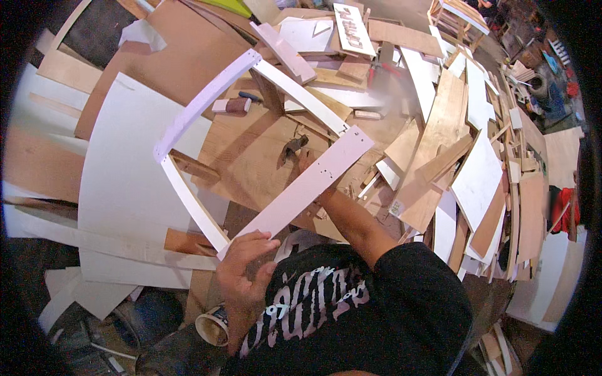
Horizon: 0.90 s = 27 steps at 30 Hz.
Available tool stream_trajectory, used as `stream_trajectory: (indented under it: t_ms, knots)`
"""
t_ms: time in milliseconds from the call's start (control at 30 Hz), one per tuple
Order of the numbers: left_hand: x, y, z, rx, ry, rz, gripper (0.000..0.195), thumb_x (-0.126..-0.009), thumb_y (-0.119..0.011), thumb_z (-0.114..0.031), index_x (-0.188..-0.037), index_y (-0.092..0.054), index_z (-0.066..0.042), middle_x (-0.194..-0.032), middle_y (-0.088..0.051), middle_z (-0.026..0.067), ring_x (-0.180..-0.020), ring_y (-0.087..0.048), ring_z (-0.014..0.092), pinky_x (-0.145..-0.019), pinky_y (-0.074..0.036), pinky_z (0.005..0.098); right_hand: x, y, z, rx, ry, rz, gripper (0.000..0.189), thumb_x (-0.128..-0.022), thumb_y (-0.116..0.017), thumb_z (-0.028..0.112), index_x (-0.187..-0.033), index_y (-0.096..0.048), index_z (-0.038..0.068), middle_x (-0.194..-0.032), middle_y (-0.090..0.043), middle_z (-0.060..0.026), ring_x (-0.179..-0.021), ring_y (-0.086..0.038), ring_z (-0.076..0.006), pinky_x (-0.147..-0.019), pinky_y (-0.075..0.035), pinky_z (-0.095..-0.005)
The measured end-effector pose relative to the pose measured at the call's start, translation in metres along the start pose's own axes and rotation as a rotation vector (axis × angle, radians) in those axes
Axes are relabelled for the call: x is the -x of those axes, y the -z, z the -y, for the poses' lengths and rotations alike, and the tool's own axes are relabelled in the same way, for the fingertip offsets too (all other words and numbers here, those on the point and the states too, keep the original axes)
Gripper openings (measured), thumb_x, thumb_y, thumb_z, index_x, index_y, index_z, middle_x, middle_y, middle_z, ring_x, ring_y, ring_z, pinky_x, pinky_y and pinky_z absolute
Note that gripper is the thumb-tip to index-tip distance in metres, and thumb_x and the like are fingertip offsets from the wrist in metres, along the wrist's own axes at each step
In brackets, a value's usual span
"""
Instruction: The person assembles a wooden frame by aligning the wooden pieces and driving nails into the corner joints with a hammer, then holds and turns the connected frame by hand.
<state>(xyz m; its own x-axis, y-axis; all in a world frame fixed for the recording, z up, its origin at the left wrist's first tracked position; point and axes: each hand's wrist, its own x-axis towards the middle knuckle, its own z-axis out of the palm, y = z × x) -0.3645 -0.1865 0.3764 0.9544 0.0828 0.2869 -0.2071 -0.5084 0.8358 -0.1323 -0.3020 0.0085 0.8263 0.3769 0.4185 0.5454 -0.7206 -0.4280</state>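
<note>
A four-sided wooden frame (301, 188) with pale painted faces stands before me, its broad near board slanting up to the right. At the lower end of that board is my left hand (244, 263), fingers over the corner and thumb apart on the near side. Small dark nail or screw marks dot the frame's corners and the middle of the near board. My right arm reaches beneath this board. Beyond it, my right hand (305, 162), partly hidden by the board, grips a hammer (295, 144) just below its dark head. The hammer's handle is mostly hidden.
Under the frame lies a plywood sheet (244, 160) with a sanding block (231, 106) and a blue-handled tool (250, 97). A large white panel (136, 188) lies left. Offcuts (437, 155) pile up at right. A paper cup (212, 326) stands near my left forearm.
</note>
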Motion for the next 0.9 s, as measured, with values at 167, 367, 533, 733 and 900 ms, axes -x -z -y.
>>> stream_trajectory:
  t_ms: [167, 367, 533, 733, 900]
  knots:
    - [-0.011, 0.02, 0.003, 0.044, 0.015, 0.038, 0.031, -0.089, -0.073, -0.03, -0.104, -0.072, -0.003, -0.102, -0.074, 0.0165, -0.105, -0.069, 0.034, -0.097, -0.052, 0.0442, 0.033, 0.043, -0.001, -0.237, -0.113, 0.006, 0.038, -0.095, -0.064, 0.028, -0.123, -0.063, 0.003, -0.098, -0.067, -0.0223, -0.088, -0.066, -0.0378, -0.073, -0.052, -0.0485]
    - [-0.072, 0.063, 0.04, -0.07, 0.099, 0.205, 0.035, -0.091, -0.071, -0.022, -0.118, -0.068, -0.001, -0.111, -0.072, 0.0158, -0.11, -0.067, 0.033, -0.1, -0.049, 0.0414, 0.131, 0.202, 0.067, -0.303, -0.604, 0.329, 0.049, -0.096, -0.064, 0.04, -0.125, -0.062, 0.0, -0.094, -0.066, -0.0279, -0.083, -0.064, -0.0458, -0.076, -0.05, -0.0519]
    - [-0.177, -0.002, 0.092, 0.624, 0.551, 0.279, 0.071, -0.094, -0.071, -0.035, -0.145, -0.043, 0.005, -0.131, -0.061, 0.0227, -0.114, -0.065, 0.029, -0.104, -0.048, 0.0409, 0.167, 0.288, 0.08, -0.226, -0.717, 0.342, 0.05, -0.098, -0.062, 0.043, -0.125, -0.063, 0.001, -0.109, -0.069, -0.0273, -0.099, -0.067, -0.0449, -0.085, -0.052, -0.0529]
    - [-0.25, -0.112, 0.142, 1.062, 0.842, 0.09, 0.075, -0.088, -0.076, -0.047, -0.136, -0.044, 0.001, -0.127, -0.051, 0.0199, -0.117, -0.055, 0.033, -0.098, -0.046, 0.049, 0.152, 0.338, 0.063, -0.498, -0.643, -0.209, 0.048, -0.102, -0.058, 0.044, -0.123, -0.059, 0.001, -0.077, -0.056, -0.0019, -0.06, -0.049, -0.0118, -0.051, -0.038, -0.0279]
    - [-0.234, -0.166, 0.161, 0.048, 0.097, -0.58, 0.038, -0.09, -0.072, -0.035, -0.107, -0.055, -0.005, -0.096, -0.057, 0.0101, -0.098, -0.057, 0.028, -0.095, -0.04, 0.0422, 0.011, 0.405, 0.079, -0.133, -0.38, -0.031, 0.045, -0.106, -0.052, 0.035, -0.13, -0.057, -0.002, -0.068, -0.055, -0.0056, -0.055, -0.051, -0.0152, -0.052, -0.041, -0.0315]
